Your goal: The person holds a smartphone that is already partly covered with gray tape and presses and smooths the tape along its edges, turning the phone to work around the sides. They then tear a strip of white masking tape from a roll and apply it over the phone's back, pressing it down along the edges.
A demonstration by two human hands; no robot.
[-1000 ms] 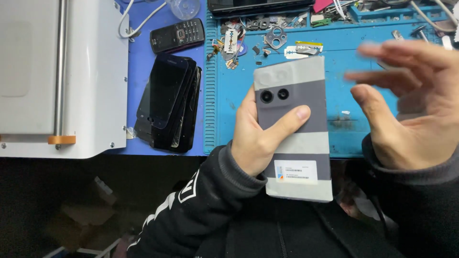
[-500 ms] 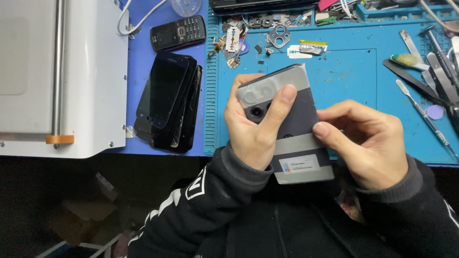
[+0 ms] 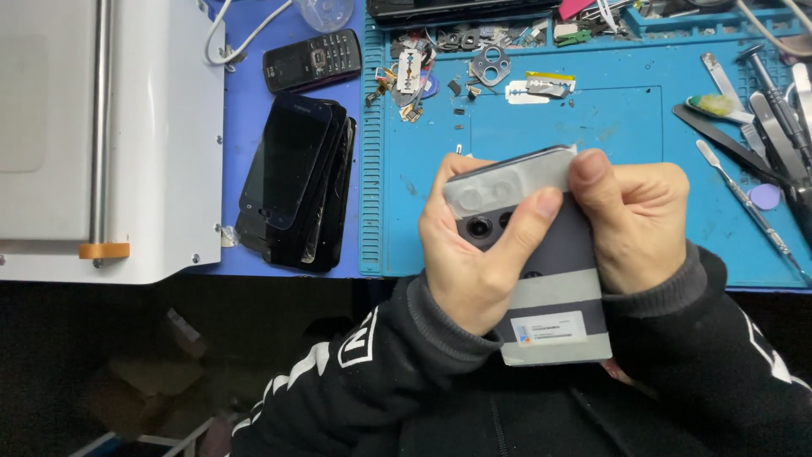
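Head view shows both hands gripping a grey smartphone [image 3: 541,279] above the blue mat [image 3: 592,118] on the surface. Left hand [image 3: 474,254] fingers wrap its back; right hand [image 3: 634,220] fingers pinch a film at its top edge.

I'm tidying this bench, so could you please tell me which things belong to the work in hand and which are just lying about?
In hand:
- grey smartphone, back up, with a pale film lifted at its top
- left hand gripping it
- right hand pinching the film's corner

Lying about:
- stack of dark phones
- keypad phone
- razor blade
- metal tools
- white machine
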